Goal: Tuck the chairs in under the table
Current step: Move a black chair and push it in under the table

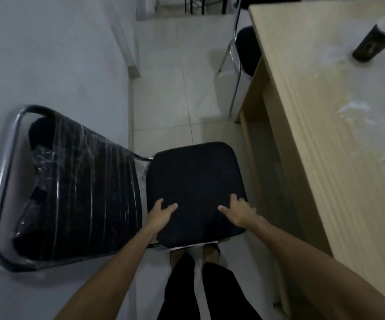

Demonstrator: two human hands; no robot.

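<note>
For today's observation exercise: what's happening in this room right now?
A person stands over a black chair, with the left hand and right hand spread open on its seat. The chair is out in the aisle, clear of the wooden table on the right. A second chair farther along sits partly under the table.

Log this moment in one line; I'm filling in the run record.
stage: gripping near chair | left hand: on seat | right hand: on seat | near chair: outside table | far chair: partly tucked
</note>
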